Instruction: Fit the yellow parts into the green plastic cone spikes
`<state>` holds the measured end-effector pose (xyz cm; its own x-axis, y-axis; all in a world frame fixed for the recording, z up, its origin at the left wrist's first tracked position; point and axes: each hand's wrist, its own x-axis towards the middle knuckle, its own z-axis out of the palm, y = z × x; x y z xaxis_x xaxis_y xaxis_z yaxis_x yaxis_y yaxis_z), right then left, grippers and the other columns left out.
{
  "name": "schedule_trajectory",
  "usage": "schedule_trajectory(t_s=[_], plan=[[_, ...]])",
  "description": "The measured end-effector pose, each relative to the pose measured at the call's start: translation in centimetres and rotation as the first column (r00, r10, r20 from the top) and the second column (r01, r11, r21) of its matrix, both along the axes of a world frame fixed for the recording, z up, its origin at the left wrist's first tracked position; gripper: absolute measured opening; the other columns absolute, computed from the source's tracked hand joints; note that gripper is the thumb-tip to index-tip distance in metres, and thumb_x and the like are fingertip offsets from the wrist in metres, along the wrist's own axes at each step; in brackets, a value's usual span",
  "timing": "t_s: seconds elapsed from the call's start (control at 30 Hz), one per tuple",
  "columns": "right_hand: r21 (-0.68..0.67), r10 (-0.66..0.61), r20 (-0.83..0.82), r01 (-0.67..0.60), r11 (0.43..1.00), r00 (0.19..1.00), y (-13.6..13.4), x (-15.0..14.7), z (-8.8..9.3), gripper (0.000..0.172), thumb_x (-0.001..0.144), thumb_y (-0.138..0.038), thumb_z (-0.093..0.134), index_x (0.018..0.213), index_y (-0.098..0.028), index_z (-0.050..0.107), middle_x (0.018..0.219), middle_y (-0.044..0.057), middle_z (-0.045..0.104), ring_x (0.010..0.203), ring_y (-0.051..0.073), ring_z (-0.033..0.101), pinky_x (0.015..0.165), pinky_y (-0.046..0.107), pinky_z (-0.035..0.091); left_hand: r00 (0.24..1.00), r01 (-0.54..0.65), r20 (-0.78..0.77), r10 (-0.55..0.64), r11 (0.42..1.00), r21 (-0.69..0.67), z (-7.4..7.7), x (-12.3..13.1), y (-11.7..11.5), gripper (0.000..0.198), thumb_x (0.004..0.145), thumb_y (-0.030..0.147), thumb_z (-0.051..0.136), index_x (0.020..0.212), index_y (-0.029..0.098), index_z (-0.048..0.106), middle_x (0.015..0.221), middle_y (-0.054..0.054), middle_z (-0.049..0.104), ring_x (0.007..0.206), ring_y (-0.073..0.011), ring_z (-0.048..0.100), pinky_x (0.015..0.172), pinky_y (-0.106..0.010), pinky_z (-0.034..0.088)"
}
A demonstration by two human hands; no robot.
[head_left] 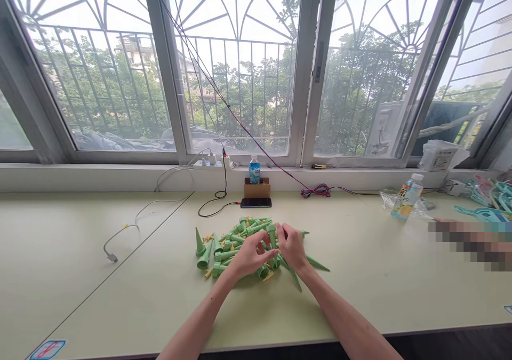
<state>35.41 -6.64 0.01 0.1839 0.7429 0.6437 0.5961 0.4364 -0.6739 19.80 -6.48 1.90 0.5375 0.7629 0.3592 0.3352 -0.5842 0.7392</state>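
Observation:
A pile of green plastic watering spikes [226, 255], tapered and with wide ribbed collars, lies on the table, with small yellow pieces [268, 277] among them. Over its right side, my left hand [253, 252] curls its thumb and fingers around one watering spike [272, 236], held collar up. My right hand [292, 247] is closed in a pinch right beside that collar. Whatever its fingertips grip is hidden or too small to name. Two long spikes point out from under my right hand toward the lower right.
Behind the pile, a phone [256, 203] on a cable leans by a cardboard box [257, 190] and a blue bottle [254, 170]. Rightward are coiled wires [316, 191], a drink bottle [407, 197] and another person's blurred arm [472, 240]. A loose cable [113, 257] lies left.

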Motion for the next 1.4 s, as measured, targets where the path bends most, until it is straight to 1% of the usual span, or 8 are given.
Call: schedule_trajectory(t_s=[0.27,0.6,0.77,1.0,1.13,1.23,1.3,1.4], plan=[[-0.007,0.017,-0.040,-0.017,1.000,0.999,0.0,-0.1,0.0,0.043,0.095,-0.038,0.036,0.057,-0.020,0.029,0.047,-0.006,0.031,0.046,0.010,0.026,0.049,0.025,0.020,1.000,-0.025,0.009,0.025,0.999,0.047,-0.5,-0.1,0.2,0.022,0.078,0.036,0.064,0.083,0.019,0.051,0.088,-0.002,0.056,0.064,-0.0129,0.057,0.053,-0.024,0.044],[-0.034,0.051,-0.092,-0.055,0.998,0.994,-0.1,-0.3,0.4,0.042,0.094,-0.039,0.035,0.057,-0.020,0.029,0.049,-0.006,0.031,0.048,0.010,0.027,0.050,0.025,0.022,0.999,-0.021,0.028,0.020,0.999,0.047,-0.8,-0.2,0.5,0.023,0.082,0.040,0.061,0.086,0.019,0.051,0.088,-0.002,0.053,0.063,-0.0116,0.054,0.051,-0.022,0.044],[-0.052,0.084,-0.115,-0.091,0.995,0.990,-0.3,-0.3,0.7,0.042,0.094,-0.040,0.034,0.057,-0.020,0.029,0.050,-0.006,0.030,0.050,0.010,0.027,0.051,0.025,0.022,0.999,-0.042,0.014,0.041,0.995,0.087,-1.0,-0.3,0.7,0.021,0.084,0.039,0.059,0.085,0.020,0.050,0.087,-0.002,0.052,0.063,-0.0109,0.052,0.051,-0.021,0.043],[-0.075,0.115,-0.137,-0.126,0.989,0.984,-0.4,-0.3,0.7,0.042,0.093,-0.040,0.035,0.057,-0.020,0.030,0.051,-0.005,0.031,0.050,0.010,0.026,0.051,0.025,0.022,0.993,-0.116,0.009,0.117,0.977,0.180,-1.5,-0.2,1.2,0.017,0.084,0.035,0.058,0.084,0.019,0.051,0.075,0.001,0.049,0.060,-0.0111,0.044,0.054,-0.022,0.038],[-0.075,0.124,-0.138,-0.135,0.988,0.983,-0.2,-0.3,0.5,0.042,0.093,-0.041,0.036,0.057,-0.020,0.032,0.051,-0.005,0.033,0.050,0.011,0.028,0.050,0.025,0.023,0.990,-0.136,-0.016,0.141,0.978,0.158,-1.4,-0.1,1.0,0.018,0.084,0.032,0.057,0.077,0.020,0.047,0.057,0.005,0.044,0.052,-0.0106,0.036,0.051,-0.022,0.030],[-0.074,0.143,-0.148,-0.156,0.985,0.978,-0.2,-0.3,0.5,0.042,0.093,-0.041,0.036,0.057,-0.020,0.033,0.050,-0.004,0.035,0.049,0.011,0.029,0.050,0.024,0.024,0.989,-0.142,-0.016,0.145,0.980,0.140,-1.3,0.0,0.9,0.019,0.084,0.032,0.055,0.075,0.020,0.044,0.051,0.006,0.043,0.049,-0.0101,0.033,0.049,-0.023,0.026],[-0.073,0.162,-0.164,-0.176,0.982,0.973,-0.2,-0.3,0.4,0.042,0.093,-0.041,0.037,0.057,-0.020,0.034,0.050,-0.004,0.035,0.049,0.010,0.030,0.049,0.024,0.024,0.990,-0.137,-0.001,0.139,0.982,0.127,-1.3,0.0,0.9,0.018,0.085,0.033,0.054,0.075,0.020,0.045,0.050,0.006,0.046,0.047,-0.0104,0.035,0.049,-0.023,0.026],[-0.076,0.182,-0.187,-0.199,0.977,0.965,-0.3,-0.4,0.5,0.042,0.093,-0.040,0.037,0.056,-0.020,0.036,0.049,-0.004,0.037,0.048,0.011,0.030,0.048,0.024,0.025,0.992,-0.128,0.027,0.126,0.988,0.085,-1.5,0.0,1.0,0.015,0.086,0.034,0.051,0.080,0.020,0.049,0.056,0.002,0.059,0.045,-0.0113,0.042,0.047,-0.023,0.031]])
